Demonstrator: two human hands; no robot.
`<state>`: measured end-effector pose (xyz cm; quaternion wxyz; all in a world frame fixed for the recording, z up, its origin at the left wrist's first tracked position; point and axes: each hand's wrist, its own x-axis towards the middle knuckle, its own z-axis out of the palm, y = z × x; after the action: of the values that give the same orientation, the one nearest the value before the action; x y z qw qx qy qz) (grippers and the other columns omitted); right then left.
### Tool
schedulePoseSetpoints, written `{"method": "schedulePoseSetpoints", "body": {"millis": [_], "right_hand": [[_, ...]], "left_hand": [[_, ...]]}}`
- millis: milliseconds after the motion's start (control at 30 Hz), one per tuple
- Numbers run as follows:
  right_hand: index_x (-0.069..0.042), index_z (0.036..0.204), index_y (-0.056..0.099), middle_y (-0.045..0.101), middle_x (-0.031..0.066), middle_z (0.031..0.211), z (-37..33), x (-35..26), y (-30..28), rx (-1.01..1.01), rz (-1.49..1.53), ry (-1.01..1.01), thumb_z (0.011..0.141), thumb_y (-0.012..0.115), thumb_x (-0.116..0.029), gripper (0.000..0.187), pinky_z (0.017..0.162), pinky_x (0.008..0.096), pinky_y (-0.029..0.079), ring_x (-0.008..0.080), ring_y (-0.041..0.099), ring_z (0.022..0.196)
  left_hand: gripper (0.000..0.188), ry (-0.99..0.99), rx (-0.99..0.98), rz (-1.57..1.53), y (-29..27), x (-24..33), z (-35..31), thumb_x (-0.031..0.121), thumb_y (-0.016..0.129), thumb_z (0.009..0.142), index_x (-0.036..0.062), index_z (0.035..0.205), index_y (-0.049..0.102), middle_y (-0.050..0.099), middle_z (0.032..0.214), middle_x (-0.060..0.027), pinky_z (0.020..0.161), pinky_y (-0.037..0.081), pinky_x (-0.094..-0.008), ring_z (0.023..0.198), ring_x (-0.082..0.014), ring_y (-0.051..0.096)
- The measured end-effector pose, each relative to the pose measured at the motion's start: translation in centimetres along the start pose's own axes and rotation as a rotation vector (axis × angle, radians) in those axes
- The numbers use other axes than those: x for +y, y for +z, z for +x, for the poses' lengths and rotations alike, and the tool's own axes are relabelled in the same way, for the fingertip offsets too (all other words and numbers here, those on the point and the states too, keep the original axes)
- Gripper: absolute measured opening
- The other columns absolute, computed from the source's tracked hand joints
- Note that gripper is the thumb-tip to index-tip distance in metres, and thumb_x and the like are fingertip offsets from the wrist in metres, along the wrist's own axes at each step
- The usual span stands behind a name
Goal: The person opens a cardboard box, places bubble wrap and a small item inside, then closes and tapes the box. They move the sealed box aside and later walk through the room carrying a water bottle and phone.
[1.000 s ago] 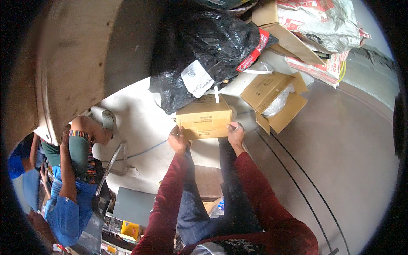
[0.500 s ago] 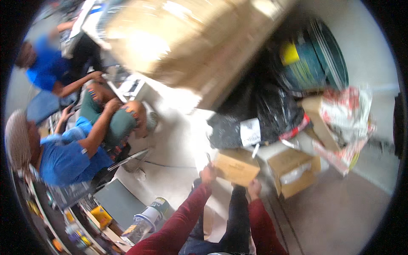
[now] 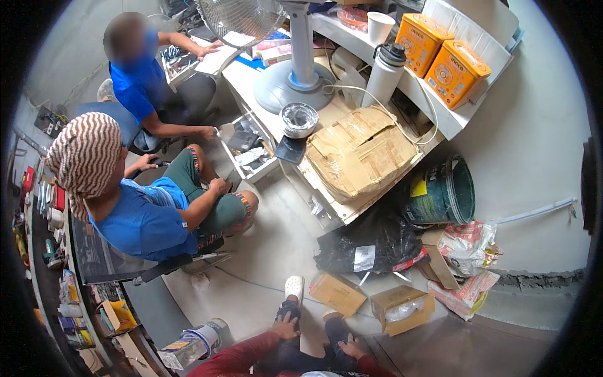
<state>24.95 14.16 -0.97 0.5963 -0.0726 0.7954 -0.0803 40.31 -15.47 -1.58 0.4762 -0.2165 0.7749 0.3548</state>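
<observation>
My left hand (image 3: 286,327) rests on my left leg near the knee, fingers spread and holding nothing. On the other leg lies my right hand (image 3: 351,347), its fingers loosely stretched out and nothing in them. In front of my feet a closed brown cardboard box (image 3: 338,293) sits on the floor, apart from both hands. Just right of it stands a second cardboard box (image 3: 402,312), open, with clear plastic inside.
Ahead is a desk with a taped carton (image 3: 361,151), a fan (image 3: 304,75) and a white bottle (image 3: 383,74). Beneath it lie a black plastic bag (image 3: 370,242) and a dark green bucket (image 3: 443,191). Two people in blue sit at left. A paint bucket (image 3: 213,336) stands near my left arm.
Both hands have let go of the closed cardboard box and drawn back onto my legs. That box is now down on the floor. My view has lifted toward the desk.
</observation>
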Motion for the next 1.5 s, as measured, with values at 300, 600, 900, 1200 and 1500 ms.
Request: {"method": "schedulePoseSetpoints", "body": {"millis": [300, 600, 900, 1200, 1500], "right_hand": [[-0.001, 0.146, 0.026, 0.031, 0.0310, 0.144, -4.4, -7.2, -2.9, -0.122, -0.239, -0.059, 0.090, 0.042, -0.055, 0.079, 0.113, 0.0402, 0.025, 0.0418, 0.032, 0.135], [-0.005, 0.121, 0.058, 0.057, 0.0228, 0.122, -4.9, -6.0, -2.4, -0.007, -0.260, -0.298, 0.091, 0.042, -0.038, 0.048, 0.096, 0.0439, 0.043, 0.0357, 0.055, 0.115], [-0.006, 0.112, 0.063, 0.062, 0.0229, 0.112, -4.7, -6.6, -3.0, 0.010, -0.211, -0.333, 0.089, 0.046, -0.040, 0.045, 0.088, 0.0446, 0.046, 0.0359, 0.060, 0.106], [-0.006, 0.087, 0.069, 0.063, 0.0233, 0.089, -6.4, -4.1, -2.6, 0.212, -0.154, -0.567, 0.084, 0.050, -0.030, 0.031, 0.072, 0.0485, 0.047, 0.0417, 0.062, 0.082], [0.002, 0.081, 0.069, 0.065, 0.0263, 0.087, -5.4, 3.3, 2.0, 0.332, -0.086, -0.338, 0.079, 0.051, -0.027, 0.035, 0.080, 0.0503, 0.049, 0.0416, 0.064, 0.085]], "left_hand": [[0.096, 0.067, -0.104, -0.009, -7.6, -0.7, -2.3, 0.063, 0.050, 0.082, 0.0069, 0.150, 0.013, 0.008, 0.153, -0.0281, 0.114, 0.020, -0.0505, 0.140, -0.0460, 0.017], [0.070, 0.324, -0.158, -0.187, -16.0, 0.2, -6.2, 0.058, 0.053, 0.082, 0.0034, 0.125, 0.057, 0.056, 0.126, -0.0226, 0.101, 0.040, -0.0431, 0.119, -0.0352, 0.053], [0.044, -0.043, 0.557, -0.532, -12.9, -4.1, -4.9, 0.039, 0.056, 0.083, 0.0027, 0.104, 0.069, 0.067, 0.102, -0.0220, 0.085, 0.050, -0.0421, 0.094, -0.0355, 0.066], [0.044, -0.212, 0.471, -0.802, -3.1, -3.5, -11.6, 0.035, 0.058, 0.083, -0.0037, 0.102, 0.068, 0.068, 0.099, -0.0248, 0.089, 0.047, -0.0402, 0.099, -0.0360, 0.065], [0.047, -0.032, 0.487, -0.188, -1.4, -4.9, -11.4, 0.036, 0.051, 0.089, -0.0031, 0.111, 0.063, 0.067, 0.100, -0.0250, 0.080, 0.049, -0.0440, 0.092, -0.0371, 0.065]]}}
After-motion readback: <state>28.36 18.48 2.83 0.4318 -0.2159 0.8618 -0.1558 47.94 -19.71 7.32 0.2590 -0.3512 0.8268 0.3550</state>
